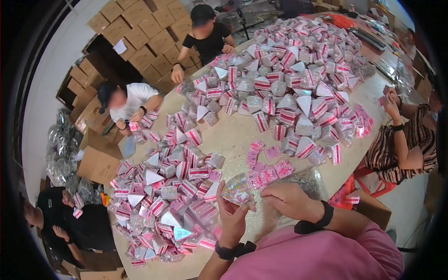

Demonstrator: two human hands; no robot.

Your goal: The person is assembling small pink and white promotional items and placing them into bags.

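Pink shirt cloth (322, 252) spreads across the lower edge, nearest the camera, worn by a person standing at a table. Just beyond it, the left hand (232, 219) holds a clear, wedge-shaped packet (238, 189) with a multicoloured filling, raised above the tabletop, thumb and fingers closed around its lower part. Just beside it, the right hand (289, 200) has its fingers drawn together; whether they grip anything cannot be told. Each wrist wears a black band. Past the hands, small pink cards (270, 173) lie on the pale table (224, 137), with clear plastic bags (310, 181) near the right forearm. Pink-and-white wrapped wedges form a left heap (161, 200) and a larger far heap (298, 84). Around the table are four co-workers, in a black top (207, 42), white shirt (135, 100), black shirt (77, 224) and striped clothing (396, 151). Brown cartons (144, 35) are stacked behind.
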